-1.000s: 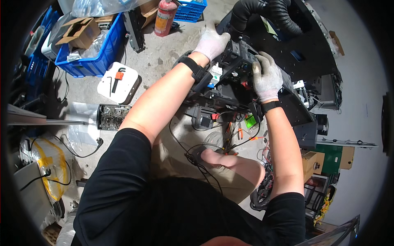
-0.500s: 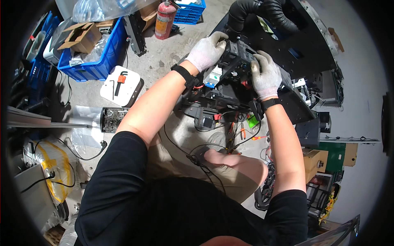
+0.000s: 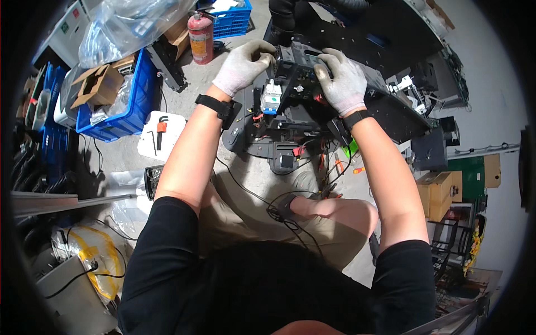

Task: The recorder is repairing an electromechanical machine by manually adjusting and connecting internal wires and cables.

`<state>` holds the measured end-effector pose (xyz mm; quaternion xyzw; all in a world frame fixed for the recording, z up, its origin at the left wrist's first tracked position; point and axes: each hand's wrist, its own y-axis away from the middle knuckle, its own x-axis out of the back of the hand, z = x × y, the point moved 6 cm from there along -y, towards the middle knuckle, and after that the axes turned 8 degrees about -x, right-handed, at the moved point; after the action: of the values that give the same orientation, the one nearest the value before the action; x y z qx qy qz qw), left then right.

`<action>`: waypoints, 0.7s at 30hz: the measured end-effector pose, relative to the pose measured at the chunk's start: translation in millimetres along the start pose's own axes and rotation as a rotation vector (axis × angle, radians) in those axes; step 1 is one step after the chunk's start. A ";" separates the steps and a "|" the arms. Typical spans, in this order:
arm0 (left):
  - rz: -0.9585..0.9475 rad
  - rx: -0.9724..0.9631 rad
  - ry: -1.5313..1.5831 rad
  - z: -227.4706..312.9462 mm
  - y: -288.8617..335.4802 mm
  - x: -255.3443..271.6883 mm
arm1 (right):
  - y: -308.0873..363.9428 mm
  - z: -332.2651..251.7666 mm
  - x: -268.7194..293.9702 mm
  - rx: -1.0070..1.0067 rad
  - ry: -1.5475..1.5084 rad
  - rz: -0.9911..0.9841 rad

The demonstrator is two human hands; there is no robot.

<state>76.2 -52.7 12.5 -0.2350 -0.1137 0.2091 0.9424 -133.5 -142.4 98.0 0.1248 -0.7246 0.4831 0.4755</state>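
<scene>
In front of me is a black machine frame [image 3: 306, 64] with wiring and small parts in its open near side. My left hand [image 3: 241, 70], in a whitish work glove, has its fingers bent around the frame's upper left edge. On the opposite side my gloved right hand [image 3: 343, 86] curls its fingers over the frame's top edge. Some fingertips of both hands are hidden by the frame. Just right of my left wrist, a white block with a blue lower edge [image 3: 271, 99] is fixed among the wires. Lower down, a black base part [image 3: 285, 159] lies near the floor.
A red fire extinguisher [image 3: 201, 38] and a blue crate [image 3: 125, 106] with cardboard boxes stand at the left. Hex keys lie on a white board [image 3: 146, 146]. Loose black cables [image 3: 279, 212] and orange-handled pliers [image 3: 339, 163] are by my legs. A large black panel [image 3: 335, 33] rises beyond the frame.
The whole view has shifted, with the surroundings at the left lower and further left. The frame appears turned and more level, with both hands still on it.
</scene>
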 end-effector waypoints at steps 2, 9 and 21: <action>-0.006 -0.057 -0.166 11.2 -1.2 3.9 | 0.1 0.9 -0.7 0.003 -0.002 -0.013; -0.087 -0.276 -0.378 22.9 -7.3 3.6 | 1.1 1.3 -1.1 0.007 0.000 -0.003; 0.260 0.155 -0.186 -19.4 -31.4 -9.0 | 2.2 5.7 0.4 0.013 0.011 0.000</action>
<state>84.9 -89.6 10.1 -0.1542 -0.1525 0.3582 0.9081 -138.3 -145.8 96.6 0.1252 -0.7186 0.4886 0.4788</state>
